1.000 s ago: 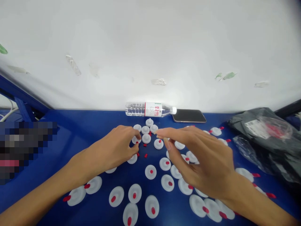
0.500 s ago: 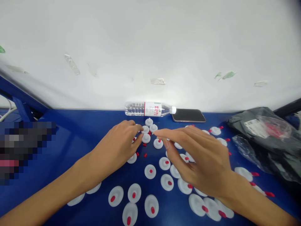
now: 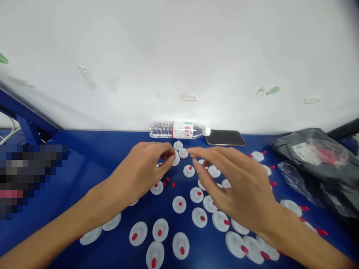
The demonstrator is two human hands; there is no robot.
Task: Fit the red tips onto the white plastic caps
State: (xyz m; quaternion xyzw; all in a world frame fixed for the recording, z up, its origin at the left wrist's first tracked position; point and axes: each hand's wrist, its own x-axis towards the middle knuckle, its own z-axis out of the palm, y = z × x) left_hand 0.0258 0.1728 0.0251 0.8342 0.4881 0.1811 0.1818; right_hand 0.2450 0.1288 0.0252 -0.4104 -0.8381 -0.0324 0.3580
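Observation:
My left hand (image 3: pixel 150 160) has its thumb and forefinger pinched at a white disc (image 3: pixel 176 160) near the middle of the blue table; whatever sits between the fingertips is hidden. My right hand (image 3: pixel 235 179) hovers just right of it, thumb and forefinger apart, with nothing visible between them. Two white discs without red pieces, one of them a disc with a raised nub (image 3: pixel 178 145), lie between and beyond the hands. Below the left fingertips are several small loose red pieces (image 3: pixel 173 185). A white disc with a red tip (image 3: pixel 189 171) lies between the hands.
Many white discs with red tips (image 3: pixel 179 204) are spread over the blue table (image 3: pixel 112 254). Against the white wall lie a water bottle (image 3: pixel 182 130) and a phone (image 3: pixel 227 138). A dark plastic bag (image 3: pixel 311 160) is at the right, a blurred dark object (image 3: pixel 25 172) at the left.
My left hand has shifted slightly right, its thumb and forefinger now closer together over the discs. A red piece near it has changed position. My right hand has drawn slightly right.

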